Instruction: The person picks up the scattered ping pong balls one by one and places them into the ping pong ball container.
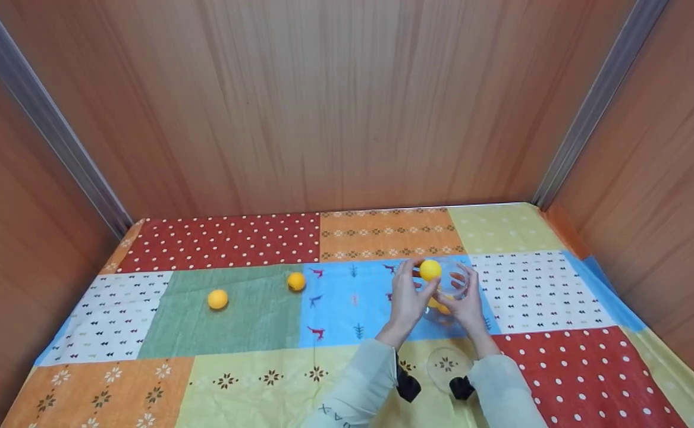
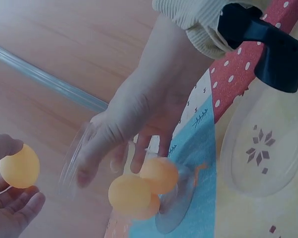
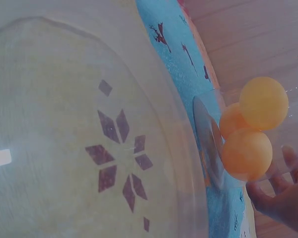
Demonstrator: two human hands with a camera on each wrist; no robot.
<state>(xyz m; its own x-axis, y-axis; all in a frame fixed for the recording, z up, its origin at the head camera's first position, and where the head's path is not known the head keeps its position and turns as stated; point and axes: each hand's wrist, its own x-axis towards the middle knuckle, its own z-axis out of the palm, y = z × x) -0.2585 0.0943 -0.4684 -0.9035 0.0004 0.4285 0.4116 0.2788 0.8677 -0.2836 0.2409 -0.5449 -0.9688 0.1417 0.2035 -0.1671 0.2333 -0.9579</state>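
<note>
My left hand [image 1: 405, 303] pinches a yellow ping-pong ball [image 1: 430, 270] between thumb and fingers, at the mouth of a clear plastic jar [image 2: 174, 213]. In the left wrist view the held ball [image 2: 20, 166] is apart from the jar's rim. Around the jar's upper part curl the thumb and fingers of my right hand [image 1: 467, 306], holding it upright on the cloth. Three orange-yellow balls [image 3: 247, 153] show inside, piled near the bottom. A clear round lid [image 1: 445, 367] lies on the cloth between my forearms, large in the right wrist view.
Two more orange balls lie to the left on the patchwork tablecloth [image 1: 251, 392]: one [image 1: 217, 299] on the green patch, another [image 1: 296, 281] by the blue patch's edge. Wood-grain panels [image 1: 335, 107] enclose the back and both sides.
</note>
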